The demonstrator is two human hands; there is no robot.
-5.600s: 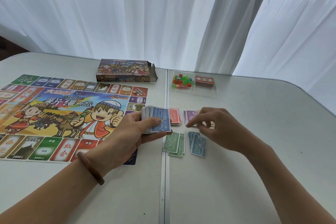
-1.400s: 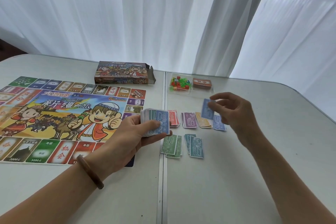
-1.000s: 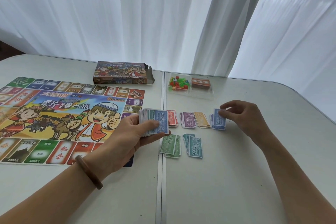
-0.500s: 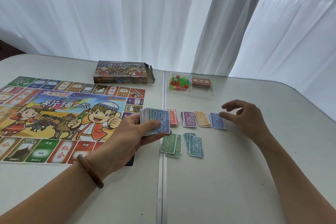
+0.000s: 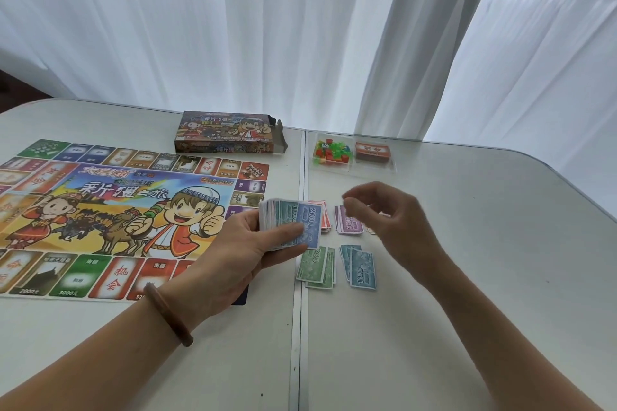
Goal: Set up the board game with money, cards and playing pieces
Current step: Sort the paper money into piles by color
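money stack (image 5: 295,219), blue 2000 on top, in left hand's (image 5: 242,255) fingers; right hand (image 5: 397,220) loosely curled, empty

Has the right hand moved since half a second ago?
Yes: the right hand moved left, and now hangs partly over the purple pile.

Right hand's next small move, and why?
Probably bring the right hand to the stack gripped in the left hand and pinch off the top blue 2000 note. The right hand looks empty, its fingers loosely curled above the purple pile, while the red pile, green pile and teal pile already lie sorted by colour.
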